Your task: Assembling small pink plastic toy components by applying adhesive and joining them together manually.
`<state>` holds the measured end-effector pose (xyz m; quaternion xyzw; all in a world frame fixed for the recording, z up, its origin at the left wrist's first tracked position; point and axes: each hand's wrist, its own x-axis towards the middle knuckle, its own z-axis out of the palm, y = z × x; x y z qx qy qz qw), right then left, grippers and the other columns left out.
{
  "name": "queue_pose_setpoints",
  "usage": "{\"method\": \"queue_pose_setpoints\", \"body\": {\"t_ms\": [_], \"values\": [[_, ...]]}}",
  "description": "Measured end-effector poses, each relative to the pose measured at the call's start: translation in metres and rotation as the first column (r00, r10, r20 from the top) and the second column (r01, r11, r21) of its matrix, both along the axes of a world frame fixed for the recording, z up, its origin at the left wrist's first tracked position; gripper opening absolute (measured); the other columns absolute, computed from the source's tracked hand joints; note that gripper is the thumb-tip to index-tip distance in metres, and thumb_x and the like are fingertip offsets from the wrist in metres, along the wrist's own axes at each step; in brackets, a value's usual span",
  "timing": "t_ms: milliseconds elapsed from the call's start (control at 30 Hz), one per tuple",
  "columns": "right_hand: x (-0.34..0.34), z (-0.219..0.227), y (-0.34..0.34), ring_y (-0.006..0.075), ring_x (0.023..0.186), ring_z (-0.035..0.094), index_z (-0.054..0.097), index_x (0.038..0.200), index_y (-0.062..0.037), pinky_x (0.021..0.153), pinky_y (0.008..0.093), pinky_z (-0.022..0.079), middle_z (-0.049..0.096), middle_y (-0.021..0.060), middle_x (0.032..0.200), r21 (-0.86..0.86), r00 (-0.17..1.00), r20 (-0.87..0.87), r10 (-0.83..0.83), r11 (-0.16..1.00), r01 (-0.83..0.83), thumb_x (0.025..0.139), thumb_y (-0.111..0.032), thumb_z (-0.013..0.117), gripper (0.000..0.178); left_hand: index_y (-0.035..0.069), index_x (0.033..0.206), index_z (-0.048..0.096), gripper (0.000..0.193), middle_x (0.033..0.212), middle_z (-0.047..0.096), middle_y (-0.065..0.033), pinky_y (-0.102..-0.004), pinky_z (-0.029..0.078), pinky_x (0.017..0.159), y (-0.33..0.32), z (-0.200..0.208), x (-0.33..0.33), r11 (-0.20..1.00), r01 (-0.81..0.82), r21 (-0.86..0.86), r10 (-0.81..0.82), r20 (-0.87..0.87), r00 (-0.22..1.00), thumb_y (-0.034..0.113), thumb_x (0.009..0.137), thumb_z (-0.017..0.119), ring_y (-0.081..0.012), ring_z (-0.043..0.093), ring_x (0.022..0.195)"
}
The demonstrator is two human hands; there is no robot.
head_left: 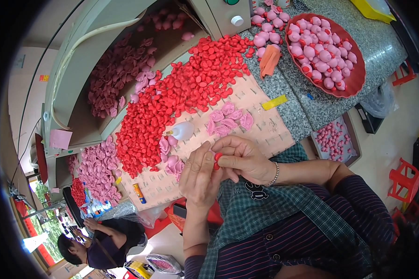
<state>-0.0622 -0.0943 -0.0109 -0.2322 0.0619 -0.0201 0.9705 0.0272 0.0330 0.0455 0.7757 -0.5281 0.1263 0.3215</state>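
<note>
Close together in front of my apron, my left hand (198, 176) and my right hand (246, 160) meet around a small rounded red piece (217, 160). My right thumb presses on it, and the left fingers close in from the other side. Whether a pink part is also between the fingers is hidden. Just beyond the hands lie several folded pink pieces (228, 120) on the pale pink mat (260, 123). A small translucent squeeze bottle (183, 131) rests on its side, beside a few pink pieces (174, 165) near my left hand.
A large heap of red pieces (172, 95) spreads across the mat, with pink pieces (97, 169) at left. A grey machine housing (74, 60) stands behind. At right are a red bowl (358, 86) of pink-and-red figures and a yellow strip (274, 102). Another person (104, 244) sits lower left.
</note>
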Motion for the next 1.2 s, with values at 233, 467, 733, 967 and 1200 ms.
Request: {"method": "queue_pose_setpoints", "body": {"t_ms": [233,467,733,967,1200], "values": [[0.001,0.001,-0.002,0.0093,0.059,0.060,0.055,0.122,-0.0025,0.048,0.0209,0.047,0.068,0.0066,0.092,0.021,1.000,-0.010,0.015,1.000,-0.014,0.098,-0.007,0.061,0.025,0.000,0.112,0.063,0.043,0.105,0.070,-0.0267,-0.0361,0.059,0.073,-0.003,-0.009,0.003,0.991,0.032,-0.130,-0.035,-0.020,0.999,-0.005,0.072,0.077,-0.0356,0.073,0.089],[0.000,0.014,-0.010,0.0110,0.075,0.065,0.049,0.128,-0.0008,0.064,0.0227,0.055,0.065,0.0111,0.109,-0.206,0.998,0.054,-0.035,0.977,0.046,0.095,0.000,0.061,0.035,-0.004,0.108,0.059,0.038,0.105,0.070,-0.0278,-0.0406,0.059,0.085,0.003,-0.012,0.003,0.977,0.008,-0.214,-0.062,-0.246,0.967,-0.003,0.075,0.078,-0.0355,0.072,0.096],[0.004,0.014,-0.020,0.0144,0.113,0.055,0.061,0.127,-0.0008,0.086,0.0271,0.050,0.052,0.0133,0.129,-0.682,0.933,0.343,-0.109,0.654,0.328,0.086,-0.001,0.073,0.043,-0.002,0.112,0.051,0.045,0.110,0.068,-0.0259,-0.0379,0.057,0.087,0.021,-0.019,0.000,0.992,-0.011,-0.130,-0.041,-0.392,0.919,0.001,0.078,0.080,-0.0307,0.070,0.101],[0.012,0.034,-0.040,0.0186,0.103,0.064,0.064,0.125,0.0002,0.080,0.0313,0.056,0.055,0.0160,0.133,-0.766,0.936,0.306,0.175,0.630,0.132,0.086,-0.002,0.074,0.040,0.001,0.111,0.047,0.045,0.109,0.066,-0.0241,-0.0342,0.055,0.086,0.037,-0.022,0.002,0.956,-0.054,-0.287,-0.173,-0.707,0.686,0.002,0.081,0.080,-0.0229,0.068,0.098],[0.020,0.018,-0.031,0.0254,0.102,0.071,0.067,0.115,0.0008,0.078,0.0359,0.059,0.066,0.0211,0.122,-0.777,0.785,0.619,0.034,0.172,0.606,0.077,-0.002,0.078,0.040,-0.001,0.108,0.049,0.037,0.115,0.065,-0.0248,-0.0371,0.053,0.091,0.019,-0.029,-0.014,0.842,-0.129,-0.523,-0.377,-0.742,0.554,-0.002,0.083,0.077,-0.0255,0.066,0.104]]}}
